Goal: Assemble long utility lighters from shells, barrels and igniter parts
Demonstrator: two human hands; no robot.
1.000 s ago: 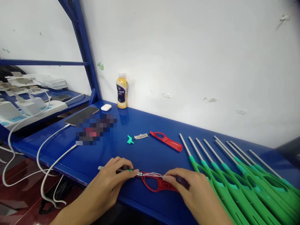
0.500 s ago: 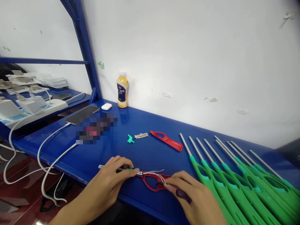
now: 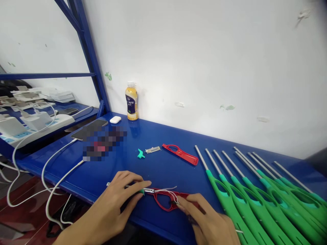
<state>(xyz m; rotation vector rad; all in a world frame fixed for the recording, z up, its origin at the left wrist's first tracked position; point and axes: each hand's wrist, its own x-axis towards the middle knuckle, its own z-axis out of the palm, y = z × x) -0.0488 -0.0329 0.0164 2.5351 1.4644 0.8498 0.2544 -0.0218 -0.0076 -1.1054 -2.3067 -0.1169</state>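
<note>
My left hand (image 3: 125, 194) is closed around the metal tube (image 3: 149, 191) of a long-reach lighter, with a bit of green showing by the thumb. The tube meets an open red handle half (image 3: 163, 207), and thin white wires (image 3: 170, 191) run over its loop. My right hand (image 3: 208, 217) pinches the red half's other end, fingertips at the wires. A thin metal rod (image 3: 239, 231) sticks out behind that hand; its other end is hidden in the palm. Beyond lie a second red handle half (image 3: 181, 154), a clear lighter fuel tank (image 3: 152, 149) and a green trigger (image 3: 140, 153).
Several green long-reach lighters (image 3: 245, 200) lie in a row at the right of the blue table (image 3: 150, 131). A yellow bottle (image 3: 131, 102), a white earphone case (image 3: 115, 119) and a phone (image 3: 90, 129) stand at the back left. White cables (image 3: 55, 177) hang over the left edge.
My left thumb has moved back along the tube, baring more metal by the red half. My right hand has rolled a little, and a rod end now shows behind it. The view has shifted slightly.
</note>
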